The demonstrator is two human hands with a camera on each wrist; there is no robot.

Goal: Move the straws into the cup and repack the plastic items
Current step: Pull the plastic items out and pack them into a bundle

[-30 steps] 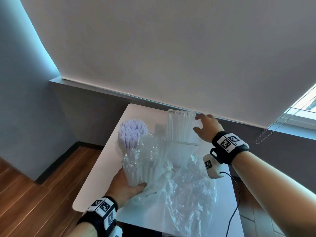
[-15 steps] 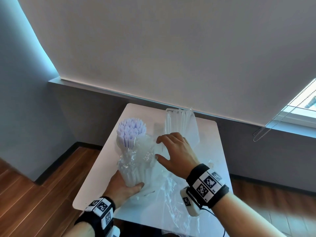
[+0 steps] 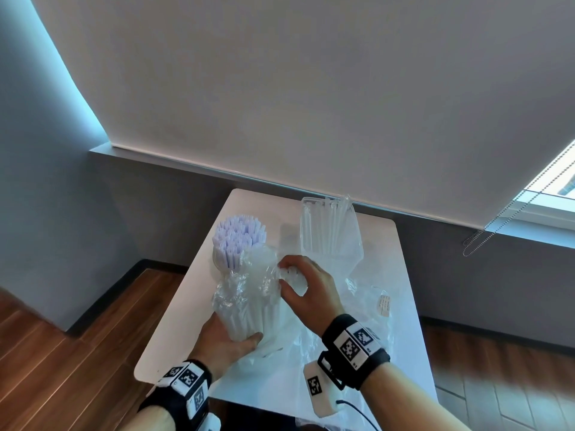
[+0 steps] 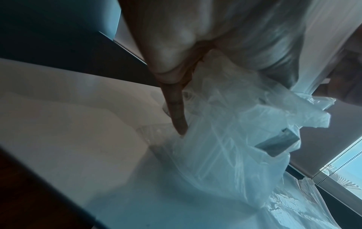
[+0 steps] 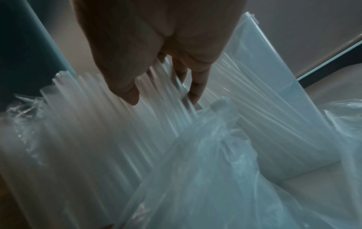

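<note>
On the white table [image 3: 401,275] my left hand [image 3: 231,339] grips the bottom of a crinkled plastic bag full of clear straws [image 3: 249,303], holding it upright. At the bag's open top my right hand [image 3: 287,275] pinches a few clear straws between thumb and curled fingers; the right wrist view shows those fingertips [image 5: 195,91] among the straw ends [image 5: 156,99]. A clear cup [image 3: 329,234] with several clear straws in it stands behind, at the back right. In the left wrist view one finger [image 4: 177,108] lies against the bag [image 4: 225,147].
A holder packed with pale purple straws [image 3: 239,237] stands just left of and behind the bag. A loose, flattened clear plastic bag [image 3: 351,331] with a small label [image 3: 385,305] covers the table's right and near part. Wooden floor lies below the table's left edge.
My right hand came back from the clear cup at the back right to the top of the straw bag and closed on some straws. The left hand kept its hold.
</note>
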